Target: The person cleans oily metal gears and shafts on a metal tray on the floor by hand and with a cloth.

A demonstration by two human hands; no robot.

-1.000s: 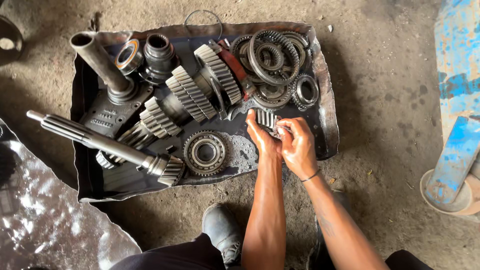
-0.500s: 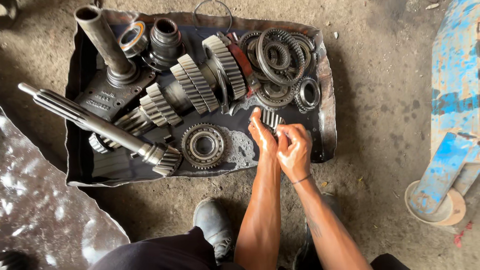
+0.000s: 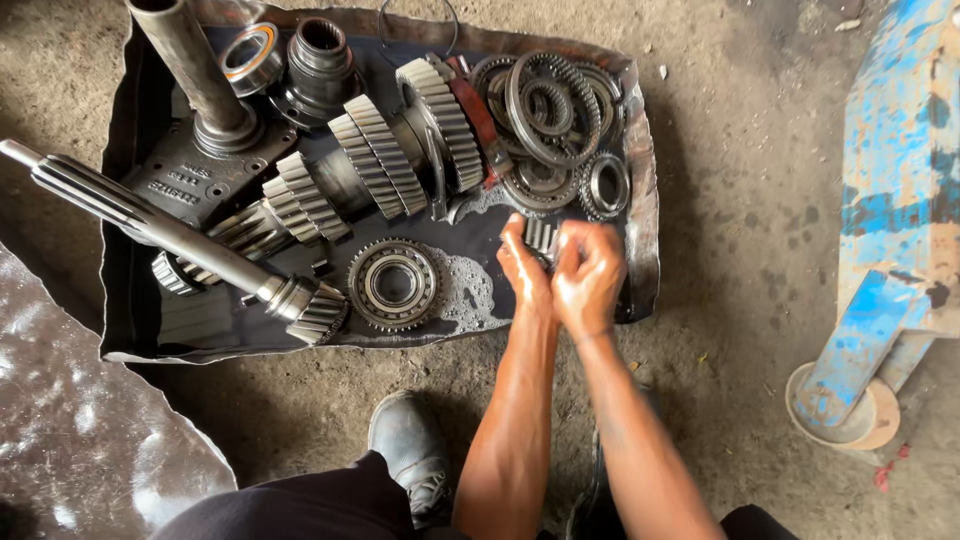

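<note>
Steel gear (image 3: 540, 235) between cupped hands

One head-worn camera is looking steeply down from above at a metal tray (image 3: 640, 190) on the dirt floor (image 3: 740, 180), fairly near, with the wearer's shoe (image 3: 410, 450) lying at the near edge and the tray's far rim running out of frame

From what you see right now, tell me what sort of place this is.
Most likely a vehicle repair workshop, at floor level. Both hands hold a small gear over a dented metal tray of oily gearbox parts: a cluster gear, a splined shaft. The floor is bare, stained concrete.
</note>
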